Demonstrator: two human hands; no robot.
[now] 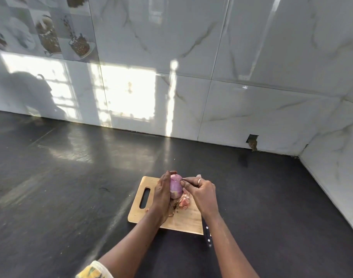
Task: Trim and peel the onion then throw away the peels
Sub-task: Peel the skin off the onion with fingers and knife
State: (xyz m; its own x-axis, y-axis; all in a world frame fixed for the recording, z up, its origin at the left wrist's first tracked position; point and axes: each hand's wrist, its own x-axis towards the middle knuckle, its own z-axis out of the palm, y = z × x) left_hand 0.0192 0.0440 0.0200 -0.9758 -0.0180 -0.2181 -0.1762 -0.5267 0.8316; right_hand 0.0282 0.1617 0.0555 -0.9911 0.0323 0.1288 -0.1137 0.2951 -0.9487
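A person's left hand (161, 195) grips a smooth, purple-pink, rounded onion (176, 186) just above the far half of a pale wooden cutting board with a slot handle (183, 221). The right hand (201, 192), wearing a ring, pinches at the onion's upper right side with thumb and forefinger. A heap of papery pink-brown peels (184, 201) lies on the board beneath the onion. A black-handled knife (208, 235) rests at the board's near right corner. The onion looks light, firm and probably slick where bared. Any remaining skin seems thin and apt to tear, so pinching a raised edge near a trimmed end seems best.
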